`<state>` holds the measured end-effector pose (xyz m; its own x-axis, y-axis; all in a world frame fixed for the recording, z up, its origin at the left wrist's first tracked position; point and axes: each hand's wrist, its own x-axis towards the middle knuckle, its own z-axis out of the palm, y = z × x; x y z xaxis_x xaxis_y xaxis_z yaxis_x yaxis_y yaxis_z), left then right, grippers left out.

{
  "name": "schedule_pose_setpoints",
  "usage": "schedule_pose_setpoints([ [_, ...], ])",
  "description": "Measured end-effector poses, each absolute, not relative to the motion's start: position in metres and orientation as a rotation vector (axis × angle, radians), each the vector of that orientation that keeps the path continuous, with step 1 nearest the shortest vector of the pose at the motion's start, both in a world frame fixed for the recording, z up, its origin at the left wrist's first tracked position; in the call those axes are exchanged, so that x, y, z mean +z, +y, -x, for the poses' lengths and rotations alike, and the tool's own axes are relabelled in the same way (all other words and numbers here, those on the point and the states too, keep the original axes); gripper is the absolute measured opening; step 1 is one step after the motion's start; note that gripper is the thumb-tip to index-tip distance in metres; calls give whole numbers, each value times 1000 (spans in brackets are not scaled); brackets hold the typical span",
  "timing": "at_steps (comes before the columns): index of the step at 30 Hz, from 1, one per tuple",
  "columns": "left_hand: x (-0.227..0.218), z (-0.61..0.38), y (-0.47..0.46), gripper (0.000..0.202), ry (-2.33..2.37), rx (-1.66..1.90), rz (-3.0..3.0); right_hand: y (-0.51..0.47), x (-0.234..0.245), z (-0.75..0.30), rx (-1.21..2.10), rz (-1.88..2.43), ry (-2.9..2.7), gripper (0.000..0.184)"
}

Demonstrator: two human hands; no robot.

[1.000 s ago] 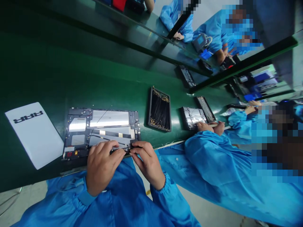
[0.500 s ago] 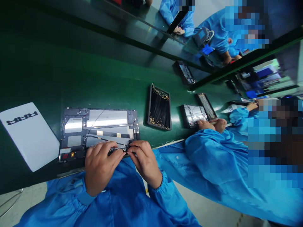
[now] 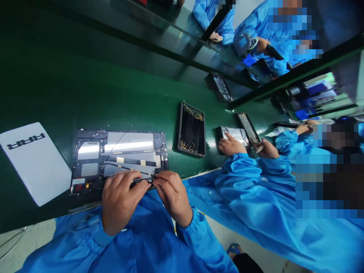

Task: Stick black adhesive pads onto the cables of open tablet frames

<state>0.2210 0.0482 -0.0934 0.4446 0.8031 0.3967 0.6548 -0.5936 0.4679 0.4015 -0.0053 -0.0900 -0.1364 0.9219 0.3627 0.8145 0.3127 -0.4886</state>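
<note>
An opened tablet frame (image 3: pixel 119 151) with silver shielding, thin black cables and yellow tape lies on the green conveyor belt (image 3: pixel 85 87) in front of me. My left hand (image 3: pixel 121 199) and my right hand (image 3: pixel 173 195) meet at its near edge. Both have their fingers curled and pinched on a thin dark strip part (image 3: pixel 142 181) along that edge. The strip's middle shows between my fingertips; its ends are hidden under my fingers.
A white card (image 3: pixel 34 163) with black marks lies left of the tablet. A black tray (image 3: pixel 192 131) of thin gold-tipped cables stands to the right. Further right a co-worker's hands (image 3: pixel 231 146) rest on another opened tablet (image 3: pixel 236 134). More people in blue coats work beyond.
My hands have barely moved on the strip. The co-worker at my right has spread their hands apart over their tablet, and the view has shifted slightly.
</note>
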Motion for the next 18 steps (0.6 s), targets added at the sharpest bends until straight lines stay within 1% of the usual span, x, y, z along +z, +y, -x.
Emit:
schedule_pose_setpoints([
  [7,-94,-221,48,13,1249,907,-2460,-17,-106,-406,194,1374,-1947,33],
  [11,-94,-221,48,15,1252,918,-2466,-17,-109,-407,142,1381,-1987,47],
  [15,-93,-222,50,18,1258,909,-2480,-17,-110,-401,20,1424,-2047,51],
  [18,-93,-224,52,18,1264,895,-2484,-19,-111,-398,-15,1441,-2053,51],
])
